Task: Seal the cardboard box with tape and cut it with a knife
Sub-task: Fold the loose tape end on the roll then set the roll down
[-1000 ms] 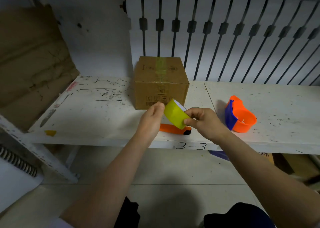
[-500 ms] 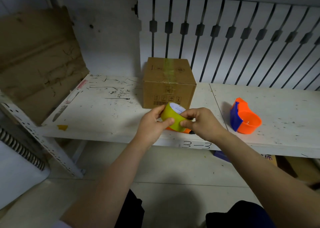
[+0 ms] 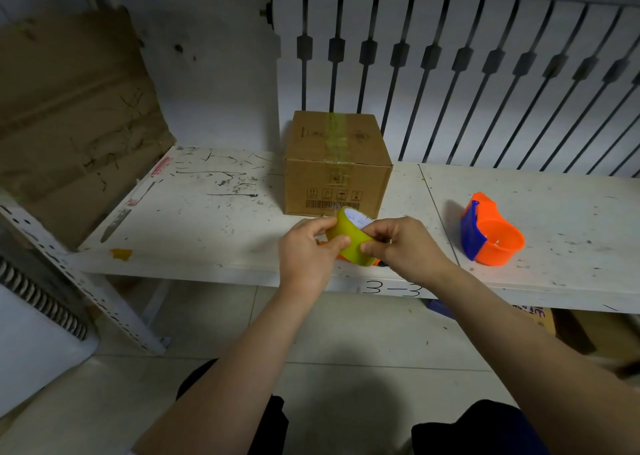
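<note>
A closed cardboard box [image 3: 337, 167] stands on the white shelf [image 3: 207, 226], with a strip of yellowish tape along its top. In front of it, above the shelf's front edge, both hands hold a yellow tape roll [image 3: 348, 238]. My left hand [image 3: 306, 250] pinches the roll's left side with thumb and fingers. My right hand [image 3: 403, 243] grips its right side, thumb pressed on the outer face. An orange knife [image 3: 375, 263] lies on the shelf under the hands, mostly hidden.
An orange and blue tape dispenser [image 3: 490, 234] sits on the shelf to the right. A flattened cardboard sheet [image 3: 69, 115] leans at the left. A white radiator [image 3: 450, 66] stands behind the box. A small yellow tape scrap [image 3: 121, 253] sticks near the shelf's front left.
The hands have closed in on the roll, lowering it slightly toward the shelf edge; the left thumb now presses on its outer face. The view has shifted left, so everything appears further right.
</note>
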{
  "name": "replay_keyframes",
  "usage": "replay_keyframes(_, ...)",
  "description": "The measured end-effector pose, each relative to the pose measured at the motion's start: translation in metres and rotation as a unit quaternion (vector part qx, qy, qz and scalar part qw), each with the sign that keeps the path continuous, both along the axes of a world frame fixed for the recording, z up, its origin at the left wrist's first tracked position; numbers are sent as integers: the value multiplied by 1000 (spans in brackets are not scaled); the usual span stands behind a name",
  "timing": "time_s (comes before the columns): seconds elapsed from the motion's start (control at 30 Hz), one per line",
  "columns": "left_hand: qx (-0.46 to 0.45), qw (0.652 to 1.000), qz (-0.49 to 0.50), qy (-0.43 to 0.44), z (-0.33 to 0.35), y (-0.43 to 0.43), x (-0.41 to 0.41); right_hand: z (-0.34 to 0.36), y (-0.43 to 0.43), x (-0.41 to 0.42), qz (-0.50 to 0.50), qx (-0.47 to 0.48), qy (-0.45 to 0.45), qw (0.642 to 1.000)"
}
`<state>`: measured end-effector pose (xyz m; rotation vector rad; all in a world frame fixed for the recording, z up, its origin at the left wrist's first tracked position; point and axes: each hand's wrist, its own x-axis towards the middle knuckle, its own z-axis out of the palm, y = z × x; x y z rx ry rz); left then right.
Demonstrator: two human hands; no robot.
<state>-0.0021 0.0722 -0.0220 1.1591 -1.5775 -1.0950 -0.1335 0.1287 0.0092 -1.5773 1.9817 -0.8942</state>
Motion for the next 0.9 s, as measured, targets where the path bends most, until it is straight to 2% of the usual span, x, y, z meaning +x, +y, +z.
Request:
replay_keyframes(0.2,-30,999,8,-18,-1,3,-1,-1,-1,-1,10,28,-36,999)
replay_keyframes(0.33,20,996,-79,-41,4,-3,3,3,0,-4,8,44,-120,992)
replay_keyframes(0.4,33,994,-88,-47,6,-4,3,3,-1,-5,11,52,-107,993)
replay_keyframes(0.7,57,997,33,-31,9,-1,-9,-6,-5,4,4,17,40,999)
replay_keyframes(0.9,42,997,50,-42,7,2,-13,-6,-3,6,-10,0,66,998)
